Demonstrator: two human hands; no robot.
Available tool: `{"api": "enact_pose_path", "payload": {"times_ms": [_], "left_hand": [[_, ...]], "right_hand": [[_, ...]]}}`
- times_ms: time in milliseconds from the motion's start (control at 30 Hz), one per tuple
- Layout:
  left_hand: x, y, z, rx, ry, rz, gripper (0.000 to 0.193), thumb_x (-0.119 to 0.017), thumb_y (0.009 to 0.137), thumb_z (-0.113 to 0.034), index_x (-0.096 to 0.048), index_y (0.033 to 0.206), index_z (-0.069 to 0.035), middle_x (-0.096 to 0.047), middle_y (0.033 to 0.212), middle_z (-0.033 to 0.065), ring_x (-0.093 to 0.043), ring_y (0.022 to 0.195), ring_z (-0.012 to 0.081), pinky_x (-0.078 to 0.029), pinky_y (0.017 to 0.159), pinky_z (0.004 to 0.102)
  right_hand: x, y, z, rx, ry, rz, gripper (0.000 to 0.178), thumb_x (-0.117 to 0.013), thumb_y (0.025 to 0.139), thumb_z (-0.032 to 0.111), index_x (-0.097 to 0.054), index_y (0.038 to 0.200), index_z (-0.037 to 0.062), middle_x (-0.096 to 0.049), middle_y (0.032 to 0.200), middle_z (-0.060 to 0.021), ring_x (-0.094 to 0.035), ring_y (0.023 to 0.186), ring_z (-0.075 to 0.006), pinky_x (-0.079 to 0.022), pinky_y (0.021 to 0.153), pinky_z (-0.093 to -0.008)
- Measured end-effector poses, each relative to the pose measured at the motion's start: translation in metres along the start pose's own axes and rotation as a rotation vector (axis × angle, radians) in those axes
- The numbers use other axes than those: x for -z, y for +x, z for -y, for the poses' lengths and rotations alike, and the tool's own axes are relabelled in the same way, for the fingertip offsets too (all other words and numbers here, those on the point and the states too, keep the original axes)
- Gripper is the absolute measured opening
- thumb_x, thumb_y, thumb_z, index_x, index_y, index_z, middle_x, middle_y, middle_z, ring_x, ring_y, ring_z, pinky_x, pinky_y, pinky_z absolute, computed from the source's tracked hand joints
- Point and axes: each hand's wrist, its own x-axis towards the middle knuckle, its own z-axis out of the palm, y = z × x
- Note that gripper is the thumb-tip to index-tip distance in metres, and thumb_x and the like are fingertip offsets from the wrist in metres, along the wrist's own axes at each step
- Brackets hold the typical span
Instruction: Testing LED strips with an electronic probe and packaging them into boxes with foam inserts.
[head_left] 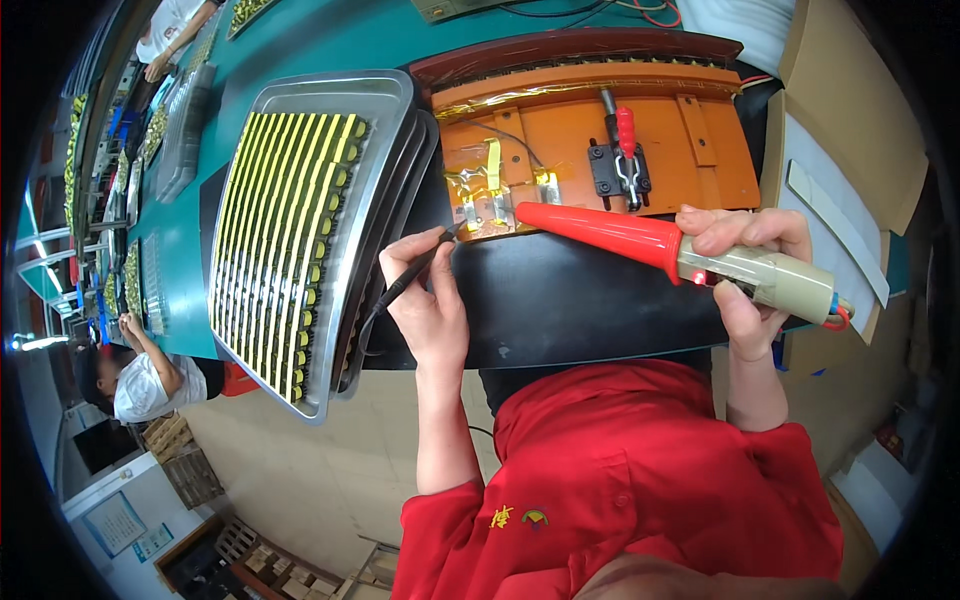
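Observation:
My left hand point(430, 305) is closed around a thin black test probe point(412, 270) with a black cable. The probe's tip is at the near left edge of an orange fixture board point(575, 150), by silvery tabs point(472, 213) and clear and yellow tape point(494, 165). My right hand point(745, 245) grips a test gun point(610, 235) with a long red cone and a beige handle. A small red light glows on the handle. The cone's tip points left, close to the same tabs; I cannot tell whether it touches. Behind the cone stands a red-handled toggle clamp point(626, 130).
To the left, stacked metal trays point(390, 92) hold rows of yellow-and-black parts point(285, 220). An opened cardboard box point(850, 90) stands at the right. A black mat point(580, 300) covers the green table point(330, 45) in front. Other people point(150, 385) are at the far left.

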Motion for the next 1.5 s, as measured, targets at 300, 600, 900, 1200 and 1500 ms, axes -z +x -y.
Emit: {"api": "enact_pose_path", "payload": {"times_ms": [300,600,900,1200,1500], "left_hand": [[-0.002,0.007,-0.008,0.021,0.044,0.056,0.008,-0.054,0.096,0.002,-0.05,0.103,0.003,-0.06,0.102,0.0132,-0.065,0.091,0.0179,-0.054,0.082,0.0277],[-0.002,0.009,-0.006,-0.008,0.067,0.049,0.007,-0.054,0.095,0.002,-0.051,0.102,0.002,-0.061,0.099,0.0117,-0.065,0.089,0.016,-0.053,0.08,0.0267],[-0.002,0.009,-0.004,-0.019,0.057,0.061,0.008,-0.054,0.095,0.002,-0.05,0.102,0.002,-0.061,0.097,0.012,-0.066,0.088,0.0163,-0.054,0.08,0.0268],[-0.001,0.009,-0.003,-0.007,0.067,0.071,0.007,-0.054,0.096,0.001,-0.05,0.102,0.002,-0.062,0.098,0.0127,-0.067,0.09,0.0169,-0.055,0.082,0.0277],[0.004,-0.014,-0.005,-0.024,-0.231,-0.081,0.015,-0.054,0.095,0.002,-0.047,0.108,0.002,-0.056,0.108,0.015,-0.063,0.092,0.019,-0.055,0.083,0.0296]], "right_hand": [[-0.001,-0.002,0.002,-0.012,-0.004,-0.015,0.043,-0.05,0.072,-0.008,-0.038,0.112,0.0012,-0.063,0.095,-0.0197,-0.065,0.098,-0.0337,-0.047,0.099,-0.0516],[-0.003,-0.001,0.005,-0.009,-0.052,0.013,0.043,-0.051,0.072,-0.008,-0.038,0.112,0.0012,-0.064,0.096,-0.0195,-0.065,0.099,-0.034,-0.046,0.099,-0.0508],[0.003,-0.014,0.009,-0.04,0.064,-0.164,0.039,-0.057,0.077,-0.001,-0.04,0.112,0.0062,-0.065,0.097,-0.0148,-0.063,0.104,-0.0373,-0.045,0.098,-0.0531],[0.02,-0.02,0.024,-0.005,-0.159,-0.094,0.04,-0.06,0.076,0.002,-0.04,0.111,0.0052,-0.065,0.096,-0.0163,-0.064,0.102,-0.0362,-0.045,0.098,-0.0535],[0.016,-0.009,0.029,0.053,-0.243,0.017,0.041,-0.054,0.071,-0.004,-0.04,0.109,0.0008,-0.066,0.094,-0.0182,-0.066,0.095,-0.0343,-0.051,0.094,-0.0496]]}}
